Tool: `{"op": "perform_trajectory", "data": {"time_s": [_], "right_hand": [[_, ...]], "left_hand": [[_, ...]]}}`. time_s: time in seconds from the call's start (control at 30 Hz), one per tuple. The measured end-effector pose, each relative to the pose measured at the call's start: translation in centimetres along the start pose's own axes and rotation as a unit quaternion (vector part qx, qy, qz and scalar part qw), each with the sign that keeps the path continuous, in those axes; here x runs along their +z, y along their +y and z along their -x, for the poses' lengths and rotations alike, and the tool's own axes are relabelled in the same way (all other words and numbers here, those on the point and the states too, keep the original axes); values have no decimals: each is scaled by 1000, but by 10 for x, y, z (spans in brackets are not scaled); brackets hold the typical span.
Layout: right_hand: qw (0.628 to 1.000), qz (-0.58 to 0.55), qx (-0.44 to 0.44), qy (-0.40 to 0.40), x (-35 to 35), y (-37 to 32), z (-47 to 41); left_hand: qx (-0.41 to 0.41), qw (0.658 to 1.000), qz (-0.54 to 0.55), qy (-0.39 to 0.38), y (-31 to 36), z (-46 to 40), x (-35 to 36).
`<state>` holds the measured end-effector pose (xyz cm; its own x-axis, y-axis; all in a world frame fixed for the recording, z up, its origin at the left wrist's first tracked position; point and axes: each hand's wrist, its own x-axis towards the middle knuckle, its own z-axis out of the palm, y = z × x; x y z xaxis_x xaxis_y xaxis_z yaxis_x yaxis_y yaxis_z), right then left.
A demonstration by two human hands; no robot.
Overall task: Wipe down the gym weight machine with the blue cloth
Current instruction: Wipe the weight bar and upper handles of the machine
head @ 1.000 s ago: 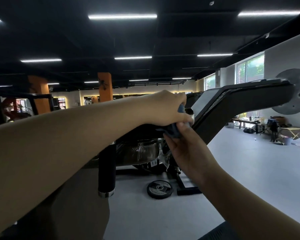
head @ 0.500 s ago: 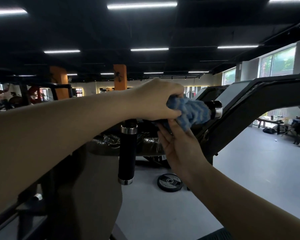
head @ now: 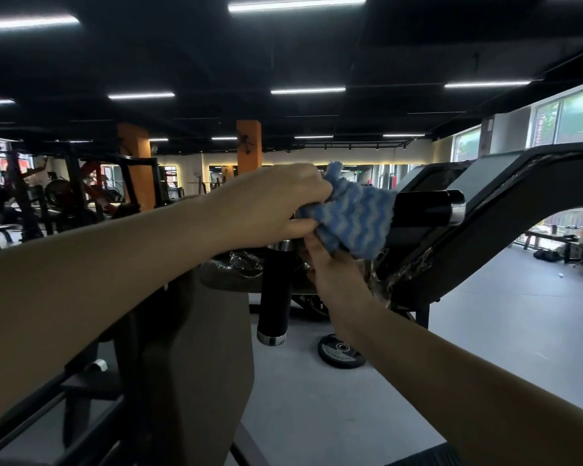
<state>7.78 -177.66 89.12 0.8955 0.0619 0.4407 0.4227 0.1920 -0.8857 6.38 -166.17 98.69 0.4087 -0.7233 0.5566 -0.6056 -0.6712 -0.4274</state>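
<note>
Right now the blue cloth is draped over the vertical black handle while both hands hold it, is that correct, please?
Not quite: in the head view the blue cloth wraps the horizontal black handle, not the vertical handle. The left hand and right hand do hold it.

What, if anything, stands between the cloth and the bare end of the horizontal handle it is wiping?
Nothing visible does. The cloth, gripped by the left hand with the right hand under it, is wrapped on the handle; the black stretch to its chrome end cap lies bare.
</note>
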Motion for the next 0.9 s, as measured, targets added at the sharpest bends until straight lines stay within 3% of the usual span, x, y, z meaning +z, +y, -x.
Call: {"op": "perform_trajectory", "data": {"time_s": [0.27,0.4,0.47,0.57,0.77,0.9], "right_hand": [[968,240,-69,-33,-8,-5,0],[945,308,-88,-71,-15,5,5],[946,303,-32,-108,-20,9,9],[968,192,81,-138,-28,6,14],[998,65,-2,-18,-32,-7,0],[997,72,-10,-10,-20,-12,-8]], "left_hand": [[-61,995,-40,61,-8,57,10],[-173,984,33,40,6,75,29],[-231,967,106,8,13,85,44],[-298,932,204,26,17,91,54],[-373,883,264,108,15,80,58],[-393,834,350,166,20,62,57]]}}
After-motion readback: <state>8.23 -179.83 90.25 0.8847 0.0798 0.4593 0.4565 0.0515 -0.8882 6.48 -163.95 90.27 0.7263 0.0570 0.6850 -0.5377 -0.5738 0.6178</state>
